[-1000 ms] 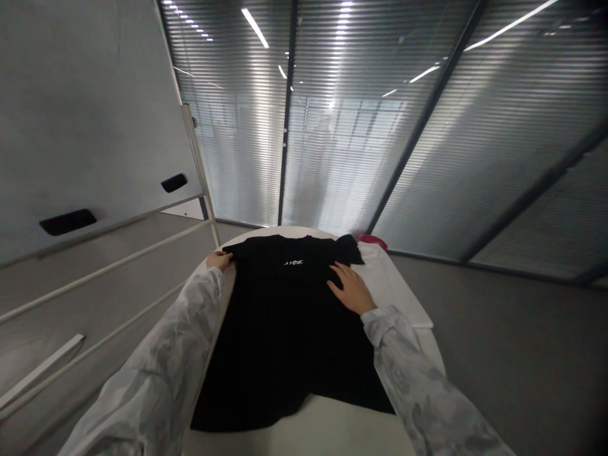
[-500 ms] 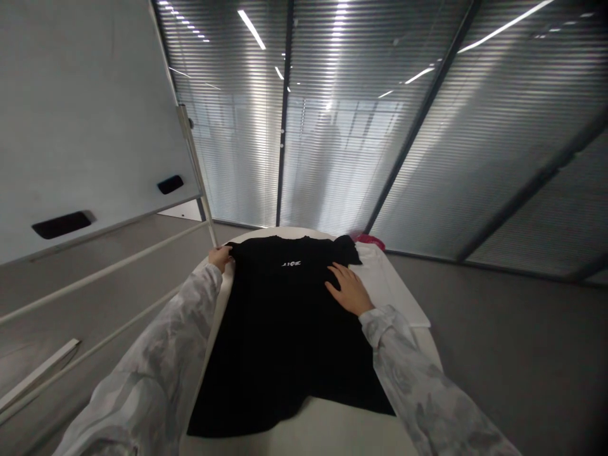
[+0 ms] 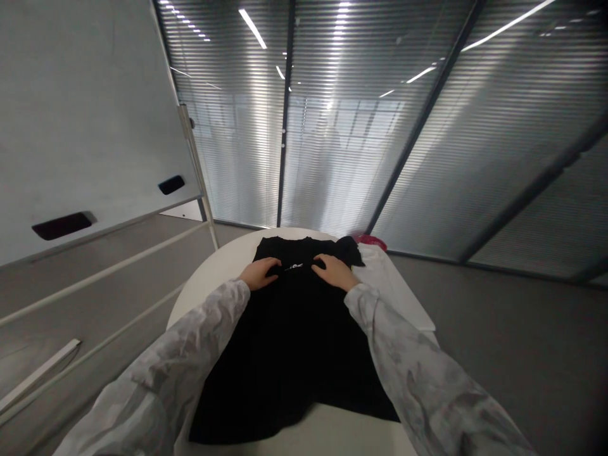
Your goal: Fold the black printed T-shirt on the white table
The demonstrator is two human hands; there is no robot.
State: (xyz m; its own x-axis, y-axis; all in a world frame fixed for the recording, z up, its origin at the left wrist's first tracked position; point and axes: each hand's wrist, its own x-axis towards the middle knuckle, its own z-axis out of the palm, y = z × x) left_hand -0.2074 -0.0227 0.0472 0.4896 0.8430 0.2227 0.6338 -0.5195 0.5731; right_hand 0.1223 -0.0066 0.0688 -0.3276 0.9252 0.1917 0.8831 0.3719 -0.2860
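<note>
**Both hands on the chest of a black shirt**

The left hand [image 3: 259, 273] lies on the shirt [image 3: 289, 342] just left of its small white print [image 3: 293, 267]. Its fingers are bent over the cloth, and it cannot be told whether they pinch a fold or only press. The right hand [image 3: 332, 271] lies open, palm down, just right of the print, fingers spread toward the left hand. The two are near each other but apart.

The shirt is spread flat on the white table [image 3: 213, 266], collar at the far end and hem hanging close to the near edge. Its left edge runs straight with no sleeve showing, so that side seems to be turned in. The right sleeve [image 3: 349, 250] sticks out at the far right, and the body lies at full length, unfolded.

A white cloth [image 3: 394, 291] lies to the right of the shirt, with something pink [image 3: 373, 240] beyond it. A whiteboard [image 3: 71, 126] stands at the left, and glass with blinds [image 3: 380, 126] lies beyond the table.
</note>
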